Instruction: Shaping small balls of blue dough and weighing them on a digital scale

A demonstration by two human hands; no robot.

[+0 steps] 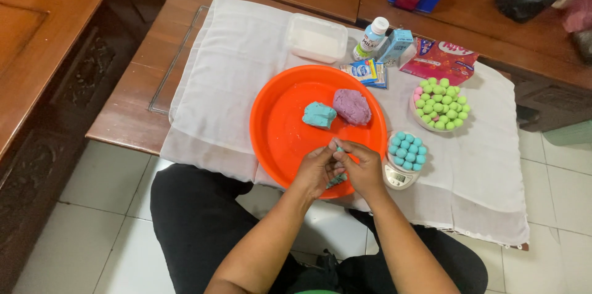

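Both my hands meet over the near rim of a round orange tray [277, 115]. My left hand [316, 171] and my right hand [364, 167] pinch and hold a small piece of teal dough [337, 179] between them; only bits of it show. In the tray lie a teal dough lump [319, 114] and a purple dough lump [352, 106]. To the right of my hands, several teal dough balls [407, 150] sit piled on a small white kitchen scale [398, 177].
A bowl of green dough balls [442, 104] stands at the right on the white cloth [228, 72]. Behind the tray are a white plastic box [317, 38], a small bottle [372, 38], cartons, sachets and a red packet [439, 60]. Tiled floor lies below.
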